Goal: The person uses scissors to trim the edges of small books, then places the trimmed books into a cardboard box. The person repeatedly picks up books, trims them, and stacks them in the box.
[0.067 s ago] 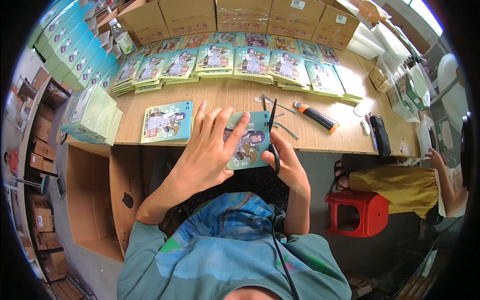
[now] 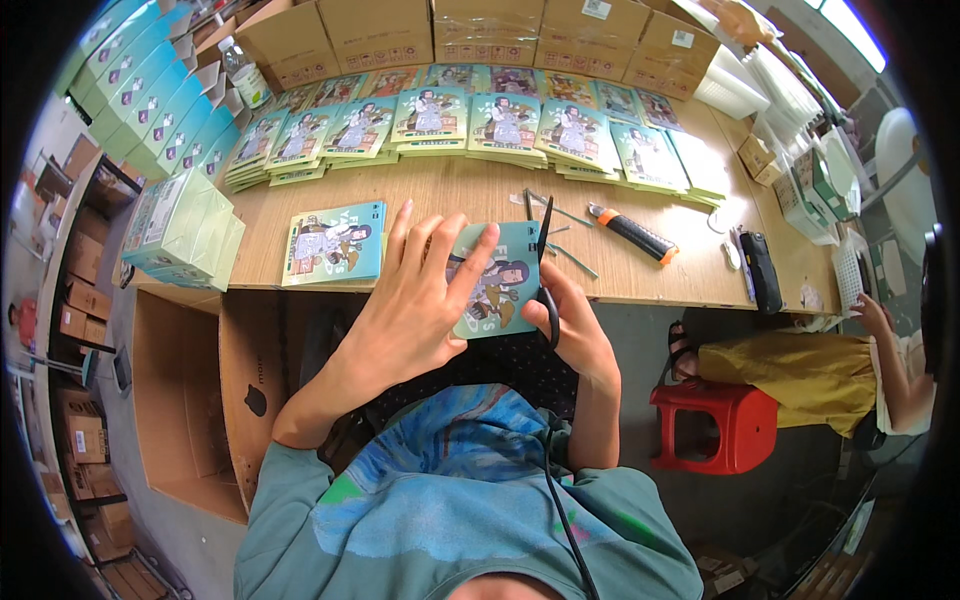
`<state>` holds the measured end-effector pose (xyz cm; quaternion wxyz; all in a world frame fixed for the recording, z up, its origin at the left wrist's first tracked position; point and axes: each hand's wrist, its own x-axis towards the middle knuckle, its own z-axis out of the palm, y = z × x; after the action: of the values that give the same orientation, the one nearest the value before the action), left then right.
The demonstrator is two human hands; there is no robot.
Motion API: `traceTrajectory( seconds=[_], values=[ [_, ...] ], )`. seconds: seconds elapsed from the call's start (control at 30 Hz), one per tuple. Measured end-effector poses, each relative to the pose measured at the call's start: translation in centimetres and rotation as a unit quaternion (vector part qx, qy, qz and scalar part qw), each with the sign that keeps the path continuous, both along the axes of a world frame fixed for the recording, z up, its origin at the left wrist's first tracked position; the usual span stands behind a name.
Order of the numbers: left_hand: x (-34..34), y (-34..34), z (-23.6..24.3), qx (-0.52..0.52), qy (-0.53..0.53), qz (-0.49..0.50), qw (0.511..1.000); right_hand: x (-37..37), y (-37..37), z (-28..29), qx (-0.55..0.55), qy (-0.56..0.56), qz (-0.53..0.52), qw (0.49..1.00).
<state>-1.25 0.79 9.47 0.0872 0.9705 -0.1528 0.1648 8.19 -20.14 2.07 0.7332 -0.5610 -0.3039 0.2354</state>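
Note:
My left hand grips a teal illustrated card, its index finger laid across the front and the thumb at the lower edge. My right hand is closed round the handles of black scissors. Their blades point away from me along the card's right edge. Thin teal strips lie on the wooden table just past the scissors. Left of my left hand rests a small stack of similar cards.
Stacked cards fill the table's back, before cardboard boxes. An orange-black utility knife and a black case lie right. Green boxes stand left, above an open carton. Another person is beyond a red stool.

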Motion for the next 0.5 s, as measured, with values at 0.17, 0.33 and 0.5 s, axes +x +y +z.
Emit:
traceTrajectory(
  seconds=[0.17, 0.33, 0.5],
  values=[
    [0.1, -0.1, 0.0, 0.009, -0.006, 0.018, 1.0, -0.1, 0.3, -0.4, -0.044, -0.005, -0.04, 0.998],
    [0.5, 0.1, -0.2, 0.026, -0.017, 0.021, 0.999, -0.6, 0.9, 0.2, -0.096, -0.007, -0.108, 0.99],
    [0.8, 0.3, -0.6, 0.01, -0.019, 0.024, 0.999, -0.1, 0.9, 1.0, -0.148, -0.038, -0.127, 0.98]
  ],
)
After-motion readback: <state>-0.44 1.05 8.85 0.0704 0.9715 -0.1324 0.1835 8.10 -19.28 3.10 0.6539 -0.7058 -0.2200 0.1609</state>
